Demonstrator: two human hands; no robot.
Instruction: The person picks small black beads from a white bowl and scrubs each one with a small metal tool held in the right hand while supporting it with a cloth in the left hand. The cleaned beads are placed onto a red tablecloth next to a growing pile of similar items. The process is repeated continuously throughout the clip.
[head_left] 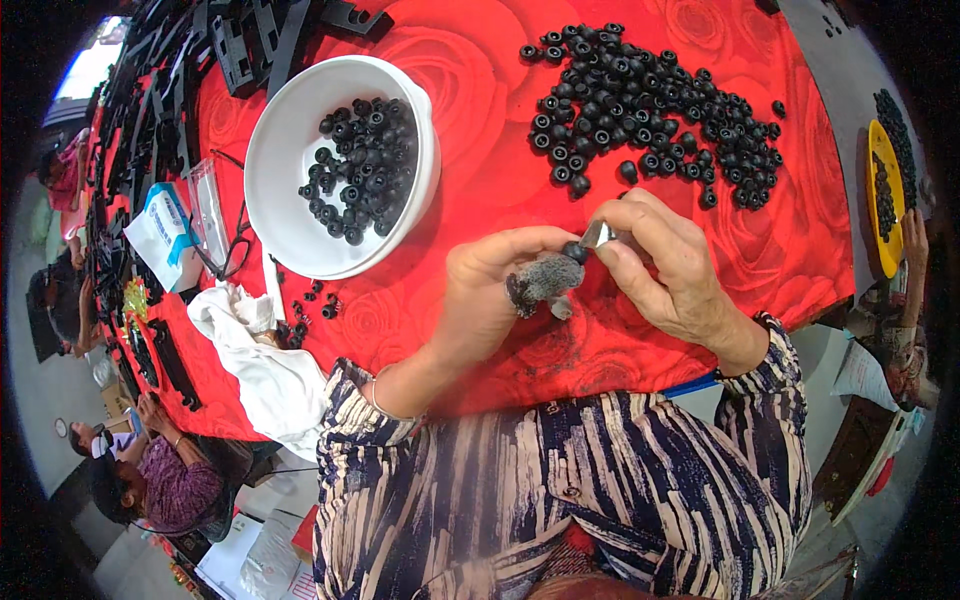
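Between the fingertips of my left hand (pixel 478 300) I pinch a small black round part (pixel 575 252). A worn grey, fuzzy covering (pixel 548 278) wraps fingers of that hand. My right hand (pixel 668 262) grips a small shiny metal blade (pixel 598 235), its tip against or very close to the black part. Beyond my right hand, a heap of similar black parts (pixel 640 110) with holed ends lies on the red rose-patterned tablecloth (pixel 480 130). To the left stands a white bowl (pixel 428 120) holding several more of them.
Left of the bowl lie glasses (pixel 238 250), a blue-and-white packet (pixel 165 235), a white cloth (pixel 265 370) and black scraps (pixel 328 305). Long black plastic pieces (pixel 235 55) crowd the far left. Other people (pixel 185 485) sit at left; another person's hand (pixel 914 235) is beside a yellow tray (pixel 876 135) at right.
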